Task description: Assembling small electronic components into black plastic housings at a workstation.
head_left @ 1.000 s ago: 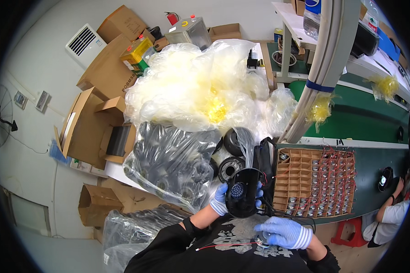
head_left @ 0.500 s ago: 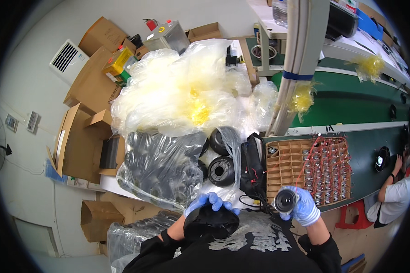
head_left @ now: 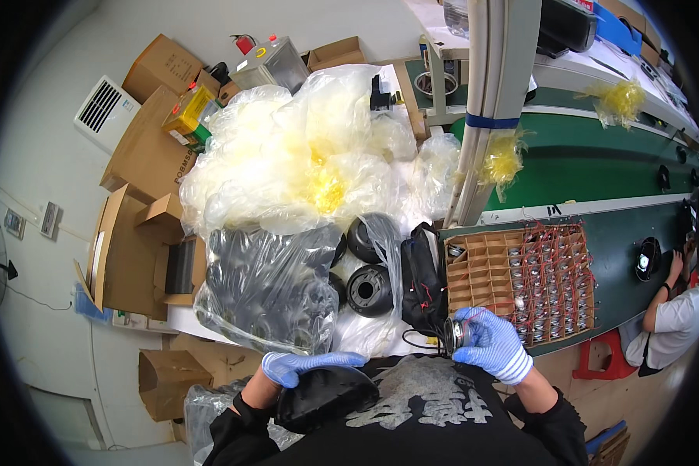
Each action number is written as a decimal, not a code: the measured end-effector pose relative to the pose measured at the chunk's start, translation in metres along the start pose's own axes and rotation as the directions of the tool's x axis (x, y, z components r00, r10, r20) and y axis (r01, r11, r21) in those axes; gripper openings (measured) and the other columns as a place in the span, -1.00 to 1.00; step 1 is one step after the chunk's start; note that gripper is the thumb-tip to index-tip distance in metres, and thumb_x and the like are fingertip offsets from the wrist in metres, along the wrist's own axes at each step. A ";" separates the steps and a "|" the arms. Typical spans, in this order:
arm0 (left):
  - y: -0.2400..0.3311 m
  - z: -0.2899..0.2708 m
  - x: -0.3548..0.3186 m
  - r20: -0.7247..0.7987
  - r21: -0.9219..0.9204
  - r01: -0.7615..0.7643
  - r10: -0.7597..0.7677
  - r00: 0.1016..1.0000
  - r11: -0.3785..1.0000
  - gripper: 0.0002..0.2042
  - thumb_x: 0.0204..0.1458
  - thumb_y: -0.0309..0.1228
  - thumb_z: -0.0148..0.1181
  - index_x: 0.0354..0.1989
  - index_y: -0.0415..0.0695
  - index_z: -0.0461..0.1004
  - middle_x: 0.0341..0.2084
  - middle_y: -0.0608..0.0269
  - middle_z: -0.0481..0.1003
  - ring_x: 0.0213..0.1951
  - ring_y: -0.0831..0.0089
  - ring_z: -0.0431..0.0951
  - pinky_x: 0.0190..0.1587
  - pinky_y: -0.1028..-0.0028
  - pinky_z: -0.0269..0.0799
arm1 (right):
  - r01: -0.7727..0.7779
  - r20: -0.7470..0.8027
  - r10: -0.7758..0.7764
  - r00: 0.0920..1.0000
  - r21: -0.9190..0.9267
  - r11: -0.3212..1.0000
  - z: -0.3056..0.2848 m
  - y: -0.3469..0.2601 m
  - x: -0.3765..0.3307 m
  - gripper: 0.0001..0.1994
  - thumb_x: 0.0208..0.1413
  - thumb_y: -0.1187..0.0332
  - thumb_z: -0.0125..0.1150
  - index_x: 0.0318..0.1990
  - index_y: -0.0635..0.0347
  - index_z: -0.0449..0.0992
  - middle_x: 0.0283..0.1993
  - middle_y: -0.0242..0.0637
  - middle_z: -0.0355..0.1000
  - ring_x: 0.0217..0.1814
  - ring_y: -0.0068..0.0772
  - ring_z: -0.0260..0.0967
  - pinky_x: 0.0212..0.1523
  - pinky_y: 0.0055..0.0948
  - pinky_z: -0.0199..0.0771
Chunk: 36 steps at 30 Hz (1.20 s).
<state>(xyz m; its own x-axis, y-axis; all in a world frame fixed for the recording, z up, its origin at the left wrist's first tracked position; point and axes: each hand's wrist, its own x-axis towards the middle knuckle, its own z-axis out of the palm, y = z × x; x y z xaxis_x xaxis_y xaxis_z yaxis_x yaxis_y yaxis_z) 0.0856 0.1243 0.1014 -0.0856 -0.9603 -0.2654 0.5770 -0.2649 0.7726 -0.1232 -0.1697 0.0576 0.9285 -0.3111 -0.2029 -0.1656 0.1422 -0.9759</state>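
Note:
My left hand [head_left: 307, 366], in a blue striped glove, holds a black round plastic shell [head_left: 326, 398] by its far rim, close against my body. Its fingers lie stretched together along that rim, and the thumb is hidden. In my right hand [head_left: 493, 343], gloved the same way, is a small round speaker driver [head_left: 454, 335] with a metal frame, turned sideways. The hand is just in front of a divided cardboard tray [head_left: 481, 272] that has several drivers with red wires in its right-hand cells.
Black shells under clear plastic [head_left: 268, 287] and a bare black shell [head_left: 370, 290] lie ahead. Beside them is a black bag [head_left: 423, 283]. A grey post [head_left: 489, 101] rises behind the tray. At far right a person [head_left: 676, 318] works by a green conveyor [head_left: 575, 171].
The left hand and shell have moved left and nearer my body, the shell tilting over. My right hand has moved slightly left and turned the driver from face-up to sideways.

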 end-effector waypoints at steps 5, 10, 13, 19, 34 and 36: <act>-0.023 -0.013 0.023 -0.256 -0.454 -0.330 0.234 0.938 0.827 -0.12 -0.30 -0.26 0.36 0.25 -0.22 0.03 0.12 -0.08 0.23 0.12 0.02 0.28 0.20 0.12 0.16 | 0.287 0.031 -0.296 0.955 -0.355 0.890 0.001 -0.033 -0.004 -0.41 -0.31 0.29 0.46 -0.03 0.24 0.39 -0.15 -0.20 0.38 -0.23 -0.42 0.37 -0.17 -0.49 0.41; -0.032 -0.008 0.079 -0.121 -0.639 -0.239 0.211 0.970 0.731 -0.09 -0.30 -0.37 0.40 0.26 -0.27 -0.03 0.16 -0.15 0.16 0.16 -0.01 0.23 0.26 0.11 0.06 | 0.396 0.154 -0.372 0.915 -0.507 0.765 0.025 -0.075 -0.003 -0.53 -0.28 0.23 0.45 -0.17 0.20 0.43 -0.31 -0.26 0.39 -0.38 -0.37 0.37 -0.37 -0.42 0.42; -0.066 -0.011 0.087 -0.272 -0.610 -0.154 -0.022 0.962 0.777 -0.13 -0.26 -0.43 0.38 0.27 -0.19 -0.02 0.17 -0.09 0.17 0.16 0.09 0.25 0.25 0.10 0.11 | 0.573 0.382 -0.446 0.809 -0.678 0.461 0.037 -0.088 -0.007 -0.67 -0.22 0.24 0.33 -0.24 0.08 0.47 -0.22 -0.20 0.39 -0.31 -0.13 0.36 -0.34 -0.27 0.38; -0.094 -0.010 0.106 -0.151 -0.734 -0.141 0.043 0.988 0.664 -0.19 -0.15 -0.12 0.30 0.25 -0.18 0.04 0.14 -0.03 0.23 0.12 0.11 0.31 0.20 0.12 0.20 | 0.499 0.366 -0.364 0.857 -0.765 0.406 0.045 -0.075 -0.009 -0.57 -0.30 0.20 0.37 -0.20 0.10 0.46 -0.30 -0.31 0.38 -0.36 -0.24 0.30 -0.36 -0.29 0.28; -0.095 0.007 0.106 -0.211 -0.570 -0.146 0.028 0.977 0.809 -0.26 -0.04 -0.03 0.18 0.24 -0.19 0.07 0.14 0.03 0.23 0.14 0.21 0.28 0.21 0.19 0.19 | 0.425 0.319 -0.308 0.896 -0.816 0.392 0.060 -0.051 0.007 -0.62 -0.42 0.22 0.34 -0.36 0.10 0.42 -0.37 -0.33 0.34 -0.32 -0.23 0.26 -0.27 -0.23 0.26; -0.098 0.005 0.106 -0.163 -0.575 -0.115 0.024 0.986 0.810 -0.25 -0.03 -0.01 0.16 0.24 -0.20 0.05 0.15 0.03 0.21 0.15 0.21 0.26 0.22 0.20 0.18 | 0.446 0.324 -0.349 0.879 -0.817 0.365 0.061 -0.055 0.006 -0.62 -0.43 0.20 0.35 -0.37 0.10 0.42 -0.36 -0.33 0.35 -0.30 -0.23 0.27 -0.25 -0.23 0.26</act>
<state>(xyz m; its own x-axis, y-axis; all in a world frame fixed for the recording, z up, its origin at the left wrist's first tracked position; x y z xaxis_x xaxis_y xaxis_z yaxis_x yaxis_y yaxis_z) 0.0161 0.0483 0.0006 0.0617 -0.9394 -0.3373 0.9444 -0.0544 0.3242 -0.0883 -0.1221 0.1147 0.9819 -0.0188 0.1883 0.0819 -0.8548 -0.5125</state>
